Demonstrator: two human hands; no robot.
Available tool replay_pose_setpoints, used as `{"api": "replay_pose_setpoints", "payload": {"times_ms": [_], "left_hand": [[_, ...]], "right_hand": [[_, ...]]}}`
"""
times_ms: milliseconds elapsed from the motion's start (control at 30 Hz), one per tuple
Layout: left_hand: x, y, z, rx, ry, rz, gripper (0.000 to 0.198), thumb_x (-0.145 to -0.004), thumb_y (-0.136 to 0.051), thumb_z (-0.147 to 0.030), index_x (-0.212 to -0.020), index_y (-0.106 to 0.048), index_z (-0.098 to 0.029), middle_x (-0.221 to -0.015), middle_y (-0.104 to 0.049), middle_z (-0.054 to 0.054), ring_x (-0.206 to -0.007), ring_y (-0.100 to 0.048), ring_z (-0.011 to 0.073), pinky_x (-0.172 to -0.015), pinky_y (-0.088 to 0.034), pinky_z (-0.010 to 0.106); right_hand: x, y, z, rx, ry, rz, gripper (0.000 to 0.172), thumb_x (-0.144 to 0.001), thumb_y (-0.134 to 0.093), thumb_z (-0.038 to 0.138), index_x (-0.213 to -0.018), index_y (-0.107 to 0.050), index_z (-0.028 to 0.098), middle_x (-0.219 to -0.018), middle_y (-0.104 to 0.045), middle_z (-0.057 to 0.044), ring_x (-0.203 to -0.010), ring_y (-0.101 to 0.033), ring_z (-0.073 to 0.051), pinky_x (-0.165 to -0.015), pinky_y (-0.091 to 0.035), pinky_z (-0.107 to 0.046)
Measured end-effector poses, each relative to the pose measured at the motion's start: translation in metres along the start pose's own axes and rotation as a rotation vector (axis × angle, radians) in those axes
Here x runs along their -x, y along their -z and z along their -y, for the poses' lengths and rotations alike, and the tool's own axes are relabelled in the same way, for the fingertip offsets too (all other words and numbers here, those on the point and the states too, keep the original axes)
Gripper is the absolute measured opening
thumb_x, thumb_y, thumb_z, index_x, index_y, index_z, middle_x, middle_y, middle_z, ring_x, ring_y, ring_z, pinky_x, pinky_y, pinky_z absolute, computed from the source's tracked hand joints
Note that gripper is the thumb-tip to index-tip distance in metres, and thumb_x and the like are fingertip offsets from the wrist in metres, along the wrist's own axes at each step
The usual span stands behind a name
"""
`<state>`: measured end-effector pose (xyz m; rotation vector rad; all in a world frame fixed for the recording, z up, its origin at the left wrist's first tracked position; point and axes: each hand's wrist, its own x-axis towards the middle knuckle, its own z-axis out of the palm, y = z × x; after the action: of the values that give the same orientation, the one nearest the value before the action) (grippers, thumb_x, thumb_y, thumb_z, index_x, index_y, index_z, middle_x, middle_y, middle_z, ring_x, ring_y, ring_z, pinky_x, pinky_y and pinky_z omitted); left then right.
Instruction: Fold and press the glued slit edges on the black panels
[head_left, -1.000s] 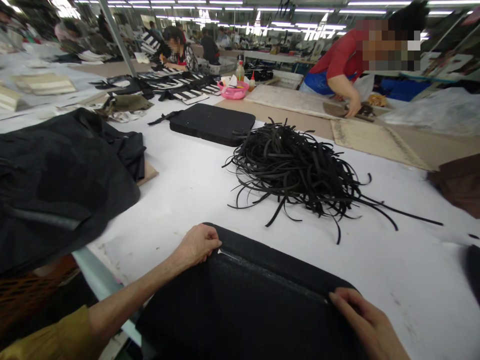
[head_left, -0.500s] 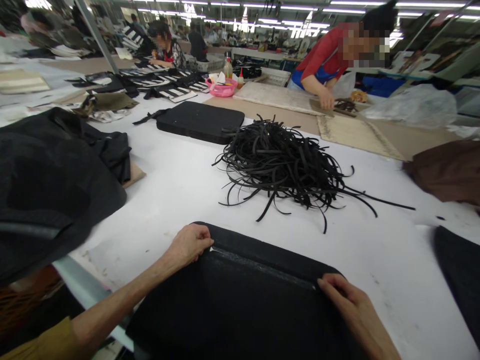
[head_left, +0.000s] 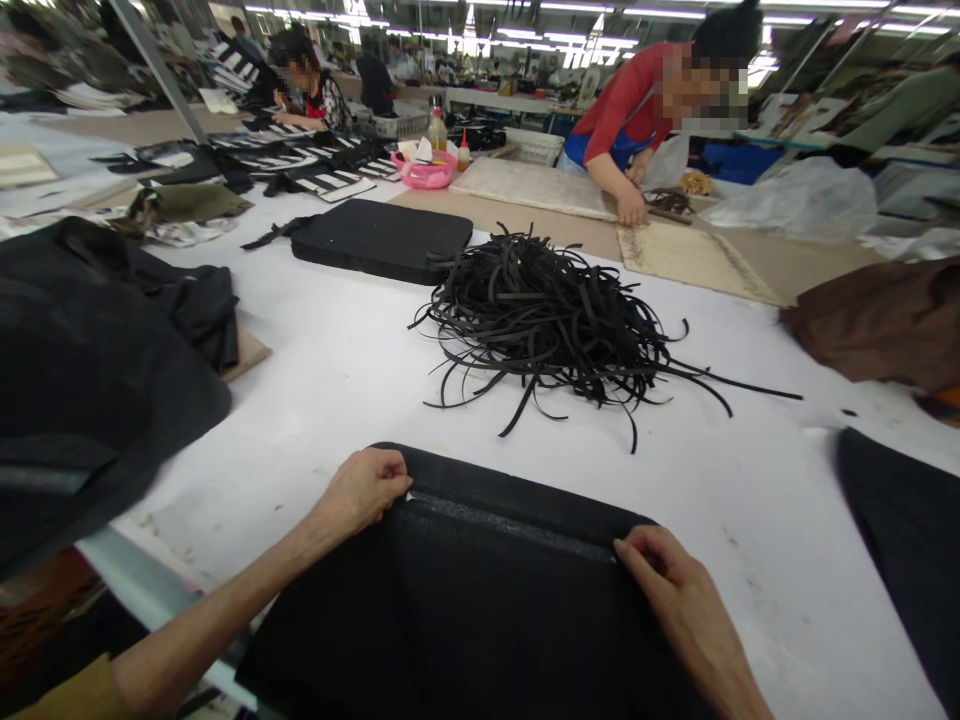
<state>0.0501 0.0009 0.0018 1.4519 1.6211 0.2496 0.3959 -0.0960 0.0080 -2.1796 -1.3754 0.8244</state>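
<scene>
Right hand (head_left: pixel 675 600) slid left along black pad (head_left: pixel 480 610) (left hand (head_left: pixel 365 490) grips)

the left hand (head_left: pixel 365 488) is curled into a loose fist, knuckles up, thumb pressed to the forefinger in a pinch. its bare forearm (head_left: pixel 225 610) runs in from the lower left, with a mustard sleeve (head_left: pixel 71 695) at the elbow. the right hand (head_left: pixel 671 590) lies palm down, fingers (head_left: pixel 637 552) bent and closed in a grip, wrist leading off the bottom edge.
</scene>
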Motion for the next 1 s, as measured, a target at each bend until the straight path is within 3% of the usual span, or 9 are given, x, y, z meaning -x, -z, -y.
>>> {"api": "replay_pose_setpoints", "payload": {"times_ms": [767,1000], "left_hand": [[0.0034,0.0026,-0.0037,0.008,0.021,-0.003,0.013,-0.072,-0.049,-0.028,-0.063,-0.050,-0.019,-0.044,-0.045,-0.006,-0.034,-0.043,0.0099,-0.035,-0.031,0.018],[0.0071,0.0038,-0.0060,-0.086,-0.040,-0.022,0.015,-0.074,-0.049,-0.029,-0.062,-0.048,-0.019,-0.046,-0.044,-0.006,-0.042,-0.045,0.0117,-0.044,-0.031,0.022]], "right_hand": [[-0.0046,-0.0002,-0.0032,0.015,-0.034,0.043,0.040,-0.067,-0.046,0.063,-0.065,-0.050,0.024,-0.070,-0.053,0.002,-0.065,-0.050,-0.019,-0.063,-0.038,-0.031],[-0.0021,-0.0002,0.0008,-0.015,-0.010,0.002,0.033,-0.070,-0.048,0.056,-0.066,-0.051,0.023,-0.070,-0.052,0.001,-0.065,-0.049,-0.019,-0.063,-0.037,-0.031]]}}
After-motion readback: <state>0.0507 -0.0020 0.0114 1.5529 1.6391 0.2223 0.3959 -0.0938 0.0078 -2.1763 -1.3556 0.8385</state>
